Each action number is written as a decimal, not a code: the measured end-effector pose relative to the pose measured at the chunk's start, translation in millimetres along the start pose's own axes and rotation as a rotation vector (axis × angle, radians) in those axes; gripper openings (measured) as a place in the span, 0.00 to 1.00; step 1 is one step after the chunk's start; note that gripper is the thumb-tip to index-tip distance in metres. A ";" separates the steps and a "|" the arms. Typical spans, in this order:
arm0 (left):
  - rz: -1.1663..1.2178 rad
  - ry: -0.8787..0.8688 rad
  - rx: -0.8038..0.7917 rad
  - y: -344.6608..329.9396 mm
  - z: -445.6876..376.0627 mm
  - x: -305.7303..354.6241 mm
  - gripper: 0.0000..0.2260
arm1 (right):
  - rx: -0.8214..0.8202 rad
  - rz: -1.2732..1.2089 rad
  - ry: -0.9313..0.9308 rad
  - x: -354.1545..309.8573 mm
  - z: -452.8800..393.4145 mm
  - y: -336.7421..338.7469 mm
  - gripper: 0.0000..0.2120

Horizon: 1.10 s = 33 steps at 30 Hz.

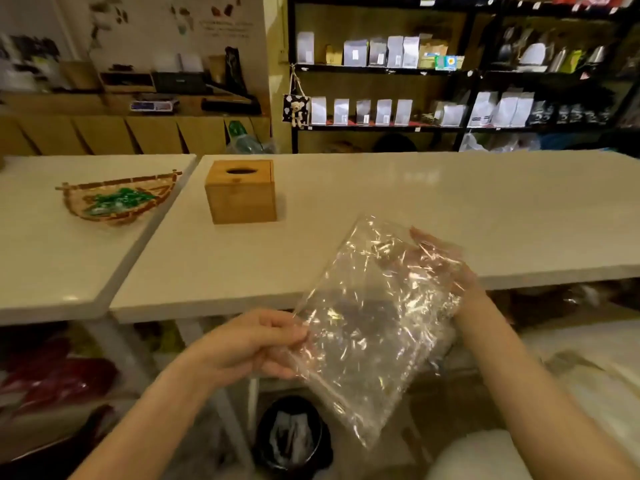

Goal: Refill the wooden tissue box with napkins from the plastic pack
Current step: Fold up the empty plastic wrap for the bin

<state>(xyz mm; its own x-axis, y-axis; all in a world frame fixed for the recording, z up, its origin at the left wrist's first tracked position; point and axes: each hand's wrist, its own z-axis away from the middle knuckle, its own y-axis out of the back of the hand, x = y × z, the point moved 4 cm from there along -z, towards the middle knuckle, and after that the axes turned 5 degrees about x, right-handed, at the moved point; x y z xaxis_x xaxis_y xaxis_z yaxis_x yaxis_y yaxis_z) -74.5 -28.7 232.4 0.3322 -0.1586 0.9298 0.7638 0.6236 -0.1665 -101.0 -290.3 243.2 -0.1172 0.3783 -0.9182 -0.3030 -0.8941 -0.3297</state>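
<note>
1. Clear crinkled film: the plastic pack (374,317) hangs in the air in front of the near edge of the white table (381,209), above a black bin (294,438) on the floor. It looks empty; no napkins show through it.
2. The left hand (249,344) pinches the pack's left edge between thumb and closed fingers. The right hand (440,268) is behind or inside the film, fingers spread flat; whether it grips anything I cannot tell.
3. The wooden tissue box (241,191) stands on the table, well beyond the pack and to its left, lid on, its oval slot dark, with no napkin poking out.
4. Further left of the box lies a woven basket (117,200) holding green wrapped things.
5. My judgement: the step is disposal. Crumple the film tight before letting go so it falls into the bin rather than drifting.
6. Labels on the shelf bags (381,51) behind are too blurred to read.
</note>
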 end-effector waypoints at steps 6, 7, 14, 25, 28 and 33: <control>0.364 0.229 0.181 -7.5 18.2 -135.0 0.05 | -0.202 -0.464 -0.307 145.0 50.1 -11.1 0.32; 0.392 0.265 0.219 -6.0 18.6 -156.9 0.05 | -0.211 -0.488 -0.379 166.7 53.7 -7.6 0.33; 0.494 0.422 0.509 32.9 -11.8 -287.6 0.06 | -0.108 -0.184 -0.544 296.7 44.6 24.0 0.19; 0.281 0.492 0.699 116.7 -133.8 -510.9 0.08 | 0.299 0.275 -0.621 567.7 -57.9 73.6 0.16; 0.204 0.442 0.869 148.0 -173.2 -565.5 0.07 | 0.380 0.351 -0.622 632.3 -95.0 89.8 0.10; 0.192 0.426 0.869 184.3 -218.3 -643.7 0.17 | 0.339 0.416 -0.530 710.1 -137.5 106.0 0.23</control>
<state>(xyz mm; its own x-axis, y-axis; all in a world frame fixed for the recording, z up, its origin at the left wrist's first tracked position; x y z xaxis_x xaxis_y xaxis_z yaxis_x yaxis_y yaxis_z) -26.8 21.2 -468.3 0.7095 -0.1521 0.6881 0.0606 0.9860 0.1554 -86.3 -149.4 -473.9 -0.6990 0.1665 -0.6955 -0.3988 -0.8980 0.1857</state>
